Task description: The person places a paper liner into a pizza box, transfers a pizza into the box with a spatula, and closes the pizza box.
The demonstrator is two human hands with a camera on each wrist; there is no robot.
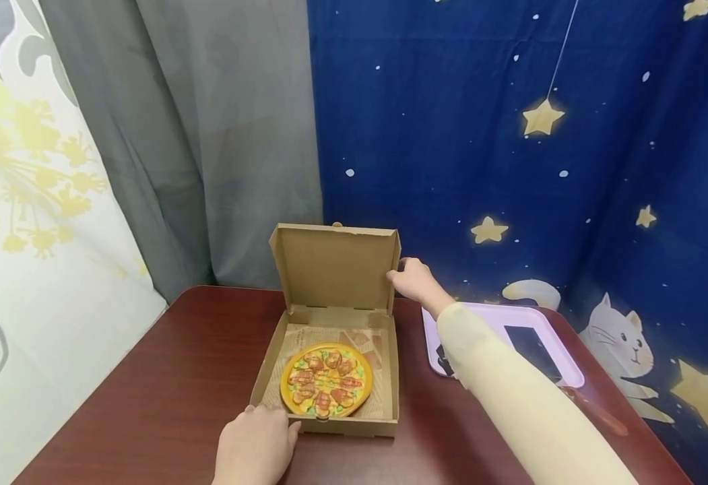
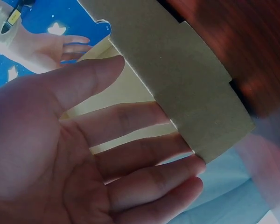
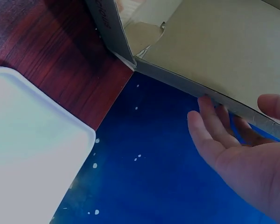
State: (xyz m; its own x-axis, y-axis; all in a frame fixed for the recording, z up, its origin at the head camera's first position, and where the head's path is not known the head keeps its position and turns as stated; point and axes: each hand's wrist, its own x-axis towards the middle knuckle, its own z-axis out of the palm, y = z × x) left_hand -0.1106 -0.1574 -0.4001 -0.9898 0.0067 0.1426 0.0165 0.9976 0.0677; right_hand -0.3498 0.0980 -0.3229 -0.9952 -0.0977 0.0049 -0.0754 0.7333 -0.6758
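An open cardboard pizza box [image 1: 396, 377] stands on the table, its lid [image 1: 338, 269] raised almost upright. Inside, a round toy-like pizza [image 1: 329, 380] with a yellow rim lies on printed paper [image 1: 378, 353]. My left hand [image 1: 256, 441] rests at the box's front left corner. In the left wrist view its nearly straight fingers [image 2: 126, 116] reach the rim of the front wall [image 2: 186, 79]. My right hand [image 1: 417, 279] holds the lid's right edge. The right wrist view puts the thumb [image 3: 273, 105] on the lid's inner side and the fingers behind the edge.
A pale purple tray [image 1: 562, 343] with a dark rectangular item [image 1: 532, 347] lies at the right, partly behind my right sleeve [image 1: 511, 377]. Near the table's right edge is a brown handle [image 1: 602, 414]. Grey and blue starry curtains [image 1: 426, 155] hang behind the table [image 1: 166, 391].
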